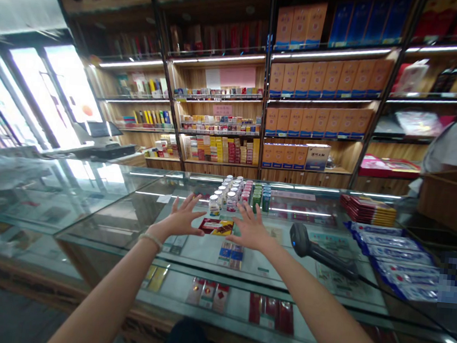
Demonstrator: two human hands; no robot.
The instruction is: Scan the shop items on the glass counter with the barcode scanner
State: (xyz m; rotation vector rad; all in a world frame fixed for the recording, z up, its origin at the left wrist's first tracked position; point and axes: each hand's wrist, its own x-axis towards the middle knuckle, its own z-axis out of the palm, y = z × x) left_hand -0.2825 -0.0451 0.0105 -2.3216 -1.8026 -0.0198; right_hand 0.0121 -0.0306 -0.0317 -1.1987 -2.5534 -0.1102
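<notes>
My left hand (184,218) is open over the glass counter, fingers spread, with a bracelet on its wrist. Opposite it, my right hand (251,228) is open too, its fingers apart. Between them a red and yellow flat packet (216,226) lies on the glass; neither hand grips it, and whether a fingertip touches it I cannot tell. Just behind stand rows of small white-capped bottles (214,205). To their right are small pink containers (246,190), green ones (257,195) and blue-green ones (266,199), all upright.
A black barcode scanner (317,251) lies right of my right arm, its cable running right. Beyond it are blue and white packets (397,258) and a stack of red and yellow packets (367,210). Cigarette packs (231,253) show beneath the glass. Stocked shelves (264,100) line the back wall.
</notes>
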